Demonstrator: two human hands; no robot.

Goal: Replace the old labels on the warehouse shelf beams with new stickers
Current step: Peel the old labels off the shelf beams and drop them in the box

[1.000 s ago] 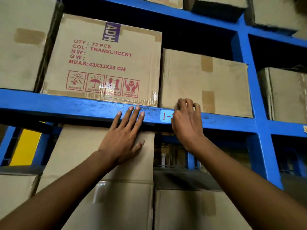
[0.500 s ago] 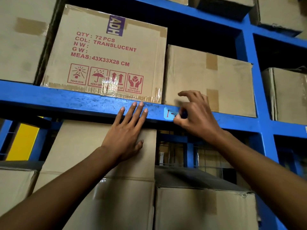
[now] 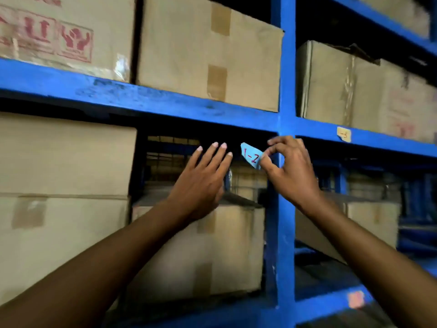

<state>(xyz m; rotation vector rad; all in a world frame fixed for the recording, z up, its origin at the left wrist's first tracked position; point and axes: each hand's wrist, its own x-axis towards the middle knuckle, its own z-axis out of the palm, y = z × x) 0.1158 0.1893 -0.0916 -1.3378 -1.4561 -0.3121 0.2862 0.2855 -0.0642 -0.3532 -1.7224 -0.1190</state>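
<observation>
Blue shelf beam (image 3: 165,104) and blue upright (image 3: 283,209), carrying cardboard boxes (image 3: 208,55), the left one cut off by the frame with only red handling symbols readable; a yellowish label (image 3: 343,134) on the beam at right bears blurred writing, and the dark bay behind the hands shows only an indistinct wire grid. Right hand (image 3: 292,170): thumb and forefinger pinched on the right edge of a light blue sticker (image 3: 251,155) marked "1-2" in red, held off the beam, just below it and left of the upright, other fingers curled. Left hand (image 3: 201,183): empty, fingers straight and slightly spread, palm facing the bay, fingertips near the sticker, not touching it; both forearms reach up from the near edge.
</observation>
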